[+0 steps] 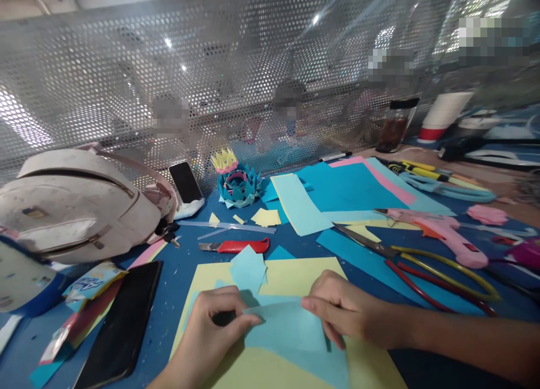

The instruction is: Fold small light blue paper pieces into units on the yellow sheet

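Low in the view, around 6 o'clock, a sheet of thin light blue paper (282, 324) is stretched between 2 bare hands, matt and smooth, its far edge almost straight. The left hand (221, 316) pinches its left end between thumb and curled fingers (the curl leaves a small dark hollow), while the right hand (341, 310) nips the upper right corner, thumb laid along the edge. Both grips are closed down to about the paper's thickness. Another light blue piece (314, 366) shows below it, over a flat pale yellow sheet (198, 282).

At 11 o'clock from the held paper, an angular light blue scrap (248, 268) lies near a red plastic cutter (244, 246) with a stubby metal blade. Farther off that way stands a spiky paper flower (239, 189), its layered points blue around a pink ring. At 12 o'clock, a long light blue strip (300, 206) overlaps broad darker blue paper (354, 186). Toward 2 o'clock sit scissors (442, 273) with 1 yellow loop and 1 red, and a rounded pink glue gun (451, 231). A glossy black phone (122, 327) lies at 9 o'clock; a soft, pale backpack (76, 203) slumps at 10. Behind everything runs a metal screen (219, 79) punched with round holes.
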Demonstrator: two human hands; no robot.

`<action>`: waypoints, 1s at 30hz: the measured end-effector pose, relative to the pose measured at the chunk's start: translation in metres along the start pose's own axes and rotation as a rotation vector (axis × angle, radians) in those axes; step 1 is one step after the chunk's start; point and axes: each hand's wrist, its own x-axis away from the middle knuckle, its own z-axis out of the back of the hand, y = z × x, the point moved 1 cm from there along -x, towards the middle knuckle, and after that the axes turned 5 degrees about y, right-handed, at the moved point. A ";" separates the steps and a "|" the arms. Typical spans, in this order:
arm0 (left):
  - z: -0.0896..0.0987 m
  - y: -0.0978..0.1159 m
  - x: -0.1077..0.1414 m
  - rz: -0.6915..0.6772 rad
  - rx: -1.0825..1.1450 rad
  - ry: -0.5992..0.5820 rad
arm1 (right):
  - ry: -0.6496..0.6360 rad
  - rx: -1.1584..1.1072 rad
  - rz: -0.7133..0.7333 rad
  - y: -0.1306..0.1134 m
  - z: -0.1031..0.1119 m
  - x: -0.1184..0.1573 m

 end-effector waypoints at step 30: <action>0.005 0.001 0.002 0.130 -0.044 0.098 | 0.094 0.002 0.330 -0.022 0.005 0.004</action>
